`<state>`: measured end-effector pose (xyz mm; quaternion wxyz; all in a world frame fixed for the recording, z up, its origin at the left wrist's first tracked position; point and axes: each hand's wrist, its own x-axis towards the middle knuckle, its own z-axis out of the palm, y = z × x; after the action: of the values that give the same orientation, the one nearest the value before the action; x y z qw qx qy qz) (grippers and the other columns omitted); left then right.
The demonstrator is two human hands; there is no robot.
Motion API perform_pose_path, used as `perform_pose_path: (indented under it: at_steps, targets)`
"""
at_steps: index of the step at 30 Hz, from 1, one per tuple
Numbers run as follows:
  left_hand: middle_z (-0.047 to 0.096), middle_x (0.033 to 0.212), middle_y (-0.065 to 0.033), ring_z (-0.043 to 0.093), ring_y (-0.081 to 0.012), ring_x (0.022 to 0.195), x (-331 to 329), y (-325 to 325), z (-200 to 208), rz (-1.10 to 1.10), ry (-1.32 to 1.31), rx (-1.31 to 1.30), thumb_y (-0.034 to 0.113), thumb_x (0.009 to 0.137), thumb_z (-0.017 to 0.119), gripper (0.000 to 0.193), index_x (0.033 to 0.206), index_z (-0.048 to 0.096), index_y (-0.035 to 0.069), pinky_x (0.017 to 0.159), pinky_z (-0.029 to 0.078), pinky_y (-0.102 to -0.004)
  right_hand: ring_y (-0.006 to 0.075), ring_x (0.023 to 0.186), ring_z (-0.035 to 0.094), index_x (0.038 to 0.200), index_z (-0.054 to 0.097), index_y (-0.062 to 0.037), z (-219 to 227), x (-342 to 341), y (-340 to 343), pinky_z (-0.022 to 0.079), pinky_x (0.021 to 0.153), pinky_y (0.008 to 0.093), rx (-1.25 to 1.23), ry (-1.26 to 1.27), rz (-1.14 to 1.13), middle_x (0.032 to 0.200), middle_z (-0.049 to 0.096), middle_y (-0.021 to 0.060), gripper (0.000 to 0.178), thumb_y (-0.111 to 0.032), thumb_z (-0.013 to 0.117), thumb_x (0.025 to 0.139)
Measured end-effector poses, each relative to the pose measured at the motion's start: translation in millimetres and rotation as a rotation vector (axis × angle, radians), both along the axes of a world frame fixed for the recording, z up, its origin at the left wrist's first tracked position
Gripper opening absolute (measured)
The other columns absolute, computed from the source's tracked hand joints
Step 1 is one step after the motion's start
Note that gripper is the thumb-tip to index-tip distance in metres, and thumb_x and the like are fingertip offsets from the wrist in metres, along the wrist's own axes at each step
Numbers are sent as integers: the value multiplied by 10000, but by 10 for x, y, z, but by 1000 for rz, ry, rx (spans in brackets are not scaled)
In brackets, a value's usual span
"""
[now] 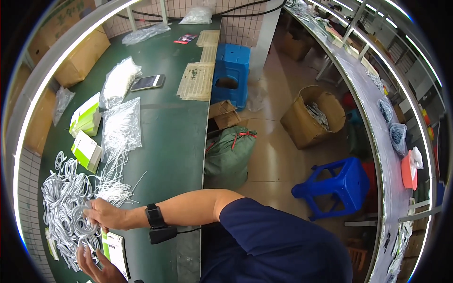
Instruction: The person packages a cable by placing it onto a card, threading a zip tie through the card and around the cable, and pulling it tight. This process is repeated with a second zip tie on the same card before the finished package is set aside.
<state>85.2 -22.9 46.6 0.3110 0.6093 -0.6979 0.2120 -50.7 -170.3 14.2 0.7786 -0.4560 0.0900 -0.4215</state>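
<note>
A grey coiled cable [84,221] is pinched in my right hand [107,214], which wears a black wristband with a small black device on it. Just below, near the lower edge, my left hand [100,268] has its fingers apart, close to the lower side of the coil. Whether its fingertips touch the cable I cannot tell. Beneath and beyond both hands lies a heap of grey cable coils [61,203]. Beside the left hand rests a white and green flat package [115,252], partly covered by the hands.
White cable ties [113,191] spill from a clear bag [121,122] on the green table [174,137]. Green and white boxes [88,152], a phone [148,82] and yellowish sheets [196,80] lie around. Blue stools [337,184], a green sack [231,158] and a carton [302,122] occupy the floor.
</note>
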Motion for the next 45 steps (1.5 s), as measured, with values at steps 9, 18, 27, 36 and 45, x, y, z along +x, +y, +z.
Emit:
perform_pose_path:
  at_steps: [9, 18, 27, 36, 45]
  targets:
    - [645, 1142, -114, 629, -203, 1026, -277, -321, 25, -235, 1826, 124, 223, 1067, 469, 413, 1396, 477, -25, 890, 506, -323, 129, 479, 556, 943, 581, 26, -138, 360, 100, 456, 454, 285, -113, -28, -161, 707, 586, 49, 279, -234, 531, 1032]
    - [673, 1032, -152, 658, -276, 837, 309, -437, -373, -866, 2173, 335, 216, 1020, 507, 324, 1211, 587, -33, 840, 538, -392, 208, 510, 658, 826, 576, 60, -479, 700, 53, 511, 450, 325, -115, 52, -65, 662, 668, 154, 316, -177, 477, 1010]
    - [637, 1042, -176, 613, -314, 898, 231, -455, -115, -751, 2049, 261, 184, 1035, 438, 309, 1194, 585, -36, 892, 516, -480, 226, 448, 638, 792, 564, 81, -559, 1088, 44, 518, 405, 341, 40, -118, -35, 662, 685, 185, 336, -166, 470, 1000]
    - [644, 1145, -212, 633, -344, 997, 140, -598, -87, -775, 2116, 336, 209, 1030, 490, 318, 1212, 597, -30, 935, 494, -523, 207, 425, 613, 771, 560, 69, -536, 1091, -104, 506, 392, 338, 75, -192, -158, 645, 674, 173, 335, -164, 474, 997]
    - [576, 673, -15, 507, -110, 592, -169, -652, -26, -365, 1979, -13, 172, 992, 486, 267, 794, 612, 44, 546, 348, -253, 202, 453, 612, 780, 580, 26, -169, 357, 39, 499, 421, 351, 220, -81, 0, 613, 645, 129, 295, -163, 493, 989]
